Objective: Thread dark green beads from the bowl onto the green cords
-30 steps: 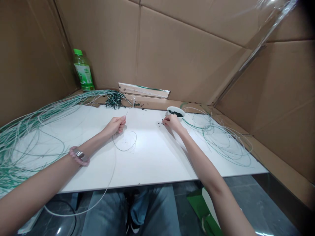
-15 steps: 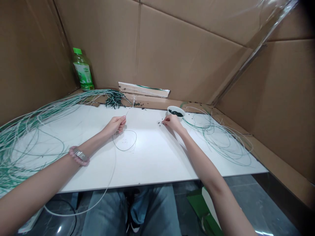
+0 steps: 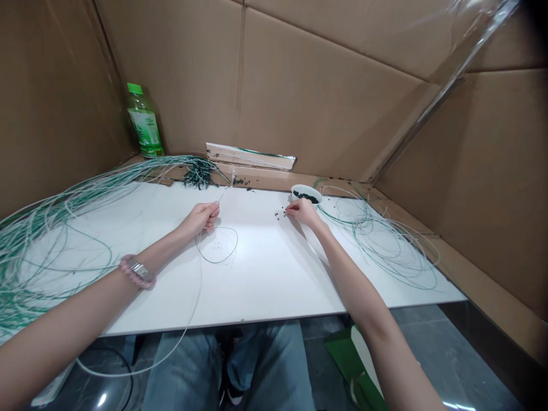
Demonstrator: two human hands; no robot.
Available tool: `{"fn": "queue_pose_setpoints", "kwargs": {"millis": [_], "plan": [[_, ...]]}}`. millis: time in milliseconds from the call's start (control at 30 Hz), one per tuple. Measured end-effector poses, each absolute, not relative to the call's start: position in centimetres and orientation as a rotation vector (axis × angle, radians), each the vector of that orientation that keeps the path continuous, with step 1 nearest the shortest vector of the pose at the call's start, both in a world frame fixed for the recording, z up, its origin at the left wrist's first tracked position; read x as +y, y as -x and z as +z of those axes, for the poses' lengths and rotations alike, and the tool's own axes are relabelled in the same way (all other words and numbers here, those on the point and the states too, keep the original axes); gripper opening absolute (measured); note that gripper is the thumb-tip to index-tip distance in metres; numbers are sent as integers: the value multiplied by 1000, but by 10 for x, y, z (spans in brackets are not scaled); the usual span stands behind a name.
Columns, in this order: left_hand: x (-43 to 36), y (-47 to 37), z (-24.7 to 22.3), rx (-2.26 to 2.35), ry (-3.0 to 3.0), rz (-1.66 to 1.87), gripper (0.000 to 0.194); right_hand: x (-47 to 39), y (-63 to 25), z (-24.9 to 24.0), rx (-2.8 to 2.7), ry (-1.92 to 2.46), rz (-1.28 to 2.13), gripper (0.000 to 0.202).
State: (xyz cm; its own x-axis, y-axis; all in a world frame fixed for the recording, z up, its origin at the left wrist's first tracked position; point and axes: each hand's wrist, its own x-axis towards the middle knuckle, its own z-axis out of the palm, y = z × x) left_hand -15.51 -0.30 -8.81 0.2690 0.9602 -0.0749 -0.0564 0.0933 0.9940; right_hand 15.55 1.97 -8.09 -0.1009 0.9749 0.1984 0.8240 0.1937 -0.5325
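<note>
My left hand [image 3: 202, 219] is closed in a pinch on a thin wire [image 3: 237, 242]. A short end of it sticks up past the fingertips, and a loop hangs below onto the white tabletop. Just in front of the white bowl [image 3: 296, 187], the fingertips of my right hand [image 3: 303, 211] are pressed together at the table surface. Whatever they hold, if anything, is too small to make out. Several tiny black pieces [image 3: 277, 214] lie scattered beside those fingertips. More dark pieces [image 3: 306, 197] fill part of the bowl.
A large bundle of green and white wires [image 3: 47, 234] spreads over the left side, its dark ends [image 3: 199, 173] bunched at the back. Loosely coiled wires [image 3: 385, 245] lie at the right. A green-capped bottle [image 3: 145, 125] stands in the back left corner. Cardboard walls [image 3: 334, 91] enclose the table.
My right hand has shifted slightly to the right, away from the scattered black pieces, leaving more of them showing. My left hand and the wire look the same.
</note>
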Motion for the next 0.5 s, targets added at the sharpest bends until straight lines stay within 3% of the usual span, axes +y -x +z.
{"fn": "queue_pose_setpoints", "kwargs": {"millis": [500], "plan": [[-2,155,-91,992,-1224,982,39,15,-155,-81,-1910,1639,479,13]]}}
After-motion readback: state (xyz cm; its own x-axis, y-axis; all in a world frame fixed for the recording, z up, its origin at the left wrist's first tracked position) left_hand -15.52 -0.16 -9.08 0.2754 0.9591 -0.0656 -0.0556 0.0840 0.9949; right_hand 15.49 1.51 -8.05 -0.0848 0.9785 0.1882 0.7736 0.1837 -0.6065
